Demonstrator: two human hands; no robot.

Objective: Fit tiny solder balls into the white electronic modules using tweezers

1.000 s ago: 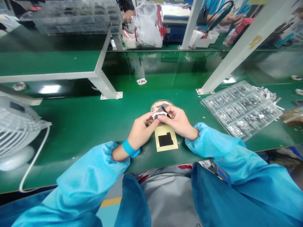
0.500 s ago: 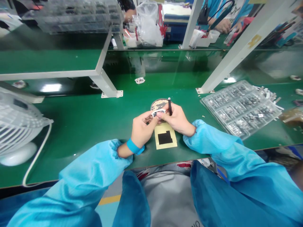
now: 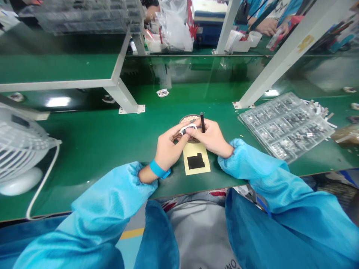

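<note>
Between both hands is a small white-rimmed part (image 3: 185,129) with dark insides. My left hand (image 3: 170,147) grips it from the left with thumb and fingers. My right hand (image 3: 213,138) pinches its right side and also holds a slim black tool (image 3: 202,122), upright between the fingers. Partly hidden behind the hands is a round dish (image 3: 191,118) of tiny pieces. Just below the hands lies a pale yellow sheet (image 3: 195,172) bearing a black cut-out patch (image 3: 196,161).
A clear compartment box (image 3: 286,127) of small parts lies at right. The white fan (image 3: 22,145) stands at left. Metal shelf posts (image 3: 127,97) rise behind, near another white part (image 3: 162,92). A person's hands (image 3: 267,27) show at the far bench.
Both hands have risen slightly with the white-rimmed part, which is now tilted differently. The view has shifted a little.
</note>
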